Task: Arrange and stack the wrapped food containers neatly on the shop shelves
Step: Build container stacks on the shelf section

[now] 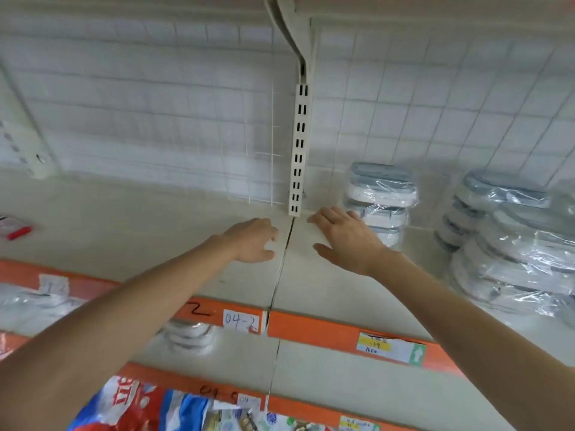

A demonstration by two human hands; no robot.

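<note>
While fingers [320,214] open — containers [381,200] just right.

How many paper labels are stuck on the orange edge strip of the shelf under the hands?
3. A blurred white label at the left, the handwritten "04-2" label near the middle seam, and a yellow and white label at the right. The forearms may hide others.

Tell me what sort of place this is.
Most likely a shop aisle: tiered shelves with orange edge strips, a handwritten shelf tag and a price label, plus stacks of plastic-wrapped containers against a wire-grid back panel.
</note>
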